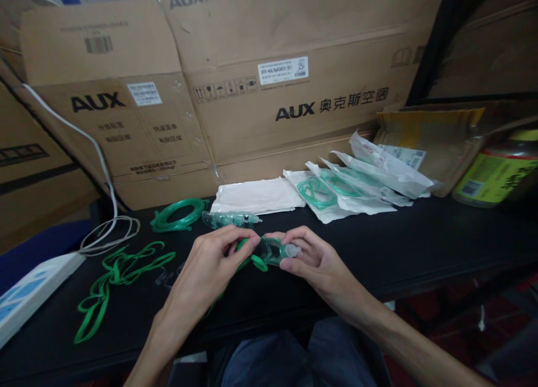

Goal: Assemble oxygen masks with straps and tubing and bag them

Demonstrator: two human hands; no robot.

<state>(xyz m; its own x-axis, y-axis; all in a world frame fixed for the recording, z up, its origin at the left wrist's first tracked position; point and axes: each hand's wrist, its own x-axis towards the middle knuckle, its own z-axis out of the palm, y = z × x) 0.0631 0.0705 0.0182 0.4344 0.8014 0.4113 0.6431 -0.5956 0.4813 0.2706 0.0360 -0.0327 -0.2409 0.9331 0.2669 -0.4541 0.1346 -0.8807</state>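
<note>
Just above the table's front edge, both hands meet at a clear green oxygen mask [273,251] with a whitish connector on its right end. My right hand [309,255] grips the mask around that connector end. The fingers of my left hand [225,249] pinch a green elastic strap [259,263] at the mask's left side; part of the strap is hidden behind the hand. Another clear green mask [231,220] lies just beyond my hands. Left of it sits a coil of green tubing [179,214]. Loose green straps [120,275] lie in a tangle farther left.
White paper packets [256,195] and several clear-fronted pouches [317,193] with green tubing line the back of the black table [336,297]. Behind stand large cardboard boxes [252,123]. A power strip [37,291] is at left, a yellow-labelled jar [496,168] at right.
</note>
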